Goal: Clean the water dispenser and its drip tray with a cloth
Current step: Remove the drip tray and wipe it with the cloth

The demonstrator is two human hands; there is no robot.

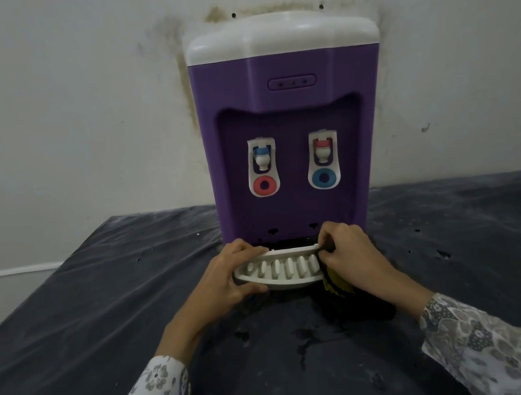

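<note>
A purple water dispenser [290, 116] with a white top stands against the wall, its two taps facing me. At its foot, the white slotted drip tray [281, 268] sits just in front of the base slot. My left hand [231, 278] grips the tray's left end, fingers over its back edge and thumb under the front. My right hand [347, 251] grips the tray's right end and also holds a dark and yellow cloth [335, 283], which hangs below the palm.
The dispenser rests on a table with a dark, worn cover [101, 327]; a wet-looking dark patch [308, 327] lies in front of the tray. A stained white wall [65, 109] stands close behind. The table's left edge drops off beside my left arm.
</note>
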